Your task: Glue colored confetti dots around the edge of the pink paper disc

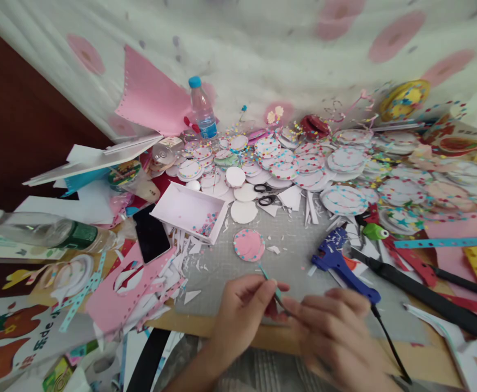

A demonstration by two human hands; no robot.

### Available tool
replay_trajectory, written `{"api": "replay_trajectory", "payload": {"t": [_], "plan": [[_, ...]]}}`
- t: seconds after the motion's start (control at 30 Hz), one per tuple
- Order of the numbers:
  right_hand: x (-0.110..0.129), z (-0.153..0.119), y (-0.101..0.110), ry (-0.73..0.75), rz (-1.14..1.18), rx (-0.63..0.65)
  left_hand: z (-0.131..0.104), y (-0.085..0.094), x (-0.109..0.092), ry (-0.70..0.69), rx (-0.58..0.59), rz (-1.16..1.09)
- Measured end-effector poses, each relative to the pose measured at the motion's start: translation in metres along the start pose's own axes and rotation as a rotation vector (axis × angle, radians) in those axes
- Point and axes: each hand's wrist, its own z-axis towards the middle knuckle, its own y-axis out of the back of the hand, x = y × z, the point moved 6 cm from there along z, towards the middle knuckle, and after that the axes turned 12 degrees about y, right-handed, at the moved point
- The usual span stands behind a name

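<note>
Near the table's front edge, my left hand (pixel 242 305) pinches a thin teal strip (pixel 264 272) between thumb and fingers. My right hand (pixel 332 326), somewhat blurred, has its fingers closed at the lower end of the same strip, close to the left fingertips. Exactly what the right fingers grip is hard to make out. A small red patch shows under the hands. Just beyond the strip's tip lies a round pink disc (pixel 249 245) with coloured dots around its rim. Plain white discs (pixel 244 212) lie behind it.
A white box (pixel 185 212) with small confetti pieces and a phone (pixel 152 234) lie left. Scissors (pixel 265 195) rest behind. A blue glue gun (pixel 340 261) and black-handled tool (pixel 434 294) lie right. Stacks of decorated discs (pixel 279 163) and a bottle (pixel 203 111) line the back.
</note>
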Motion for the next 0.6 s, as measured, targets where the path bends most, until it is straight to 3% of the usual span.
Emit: {"api": "replay_trajectory", "payload": {"t": [0.1,0.17,0.23,0.3,0.4,0.5,0.6], "plan": [[0.011,0.001,-0.007,0.160,-0.002,0.025,0.000,0.006,0.005,0.018,-0.100,-0.023],[0.003,-0.003,-0.009,0.151,0.042,0.101,-0.001,0.015,0.004,0.022,-0.155,0.003],[-0.020,-0.015,-0.002,0.013,-0.032,0.139,-0.001,0.024,0.002,0.030,-0.180,0.044],[-0.053,-0.037,0.012,-0.238,-0.269,0.143,-0.001,0.033,0.000,0.027,-0.182,0.086],[-0.091,-0.075,0.020,-0.460,-0.531,0.330,-0.001,0.042,0.000,-0.011,-0.164,0.172],[-0.113,-0.098,0.015,-0.515,-0.555,0.456,-0.001,0.043,0.003,-0.042,-0.143,0.243],[-0.122,-0.101,0.018,-0.547,-0.440,0.415,-0.002,0.042,0.007,-0.055,-0.131,0.264]]}}
